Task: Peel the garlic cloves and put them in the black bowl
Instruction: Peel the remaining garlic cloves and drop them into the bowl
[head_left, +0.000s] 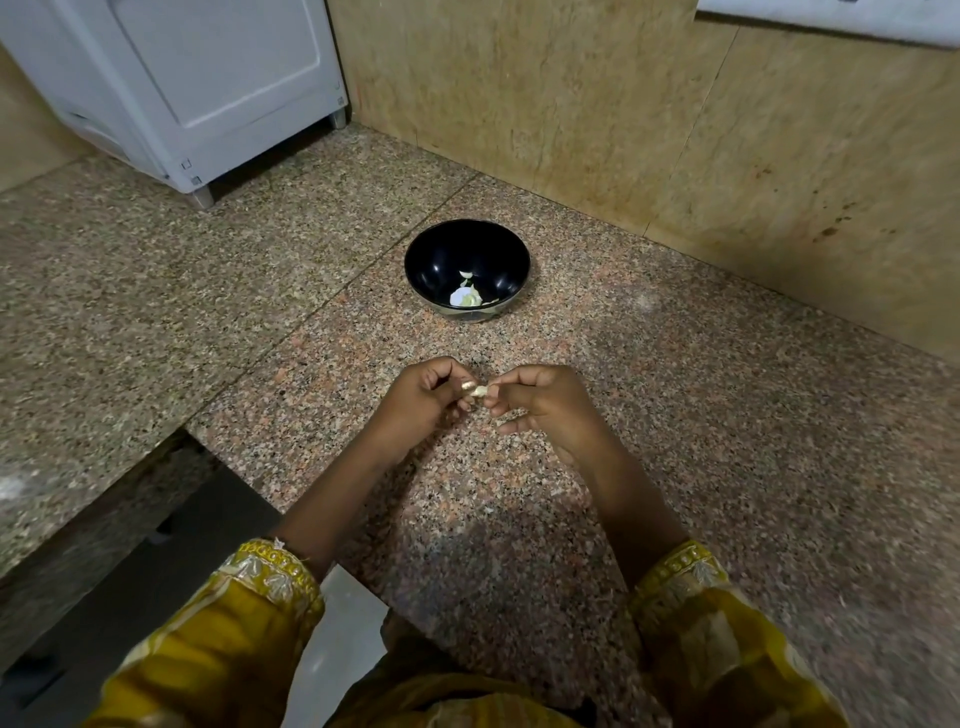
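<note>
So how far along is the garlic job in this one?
Done: a few pale pieces lie in the bowl; whether they are cloves or skin, I cannot tell. In hand: the left hand and right hand pinch one clove between them, above the counter. Left: this clove has not yet reached the bowl. No other cloves are in view.

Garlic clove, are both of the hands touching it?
Touching. The head view shows the left hand and the right hand each pinching an end of the garlic clove with their fingertips, no gap visible.
</note>
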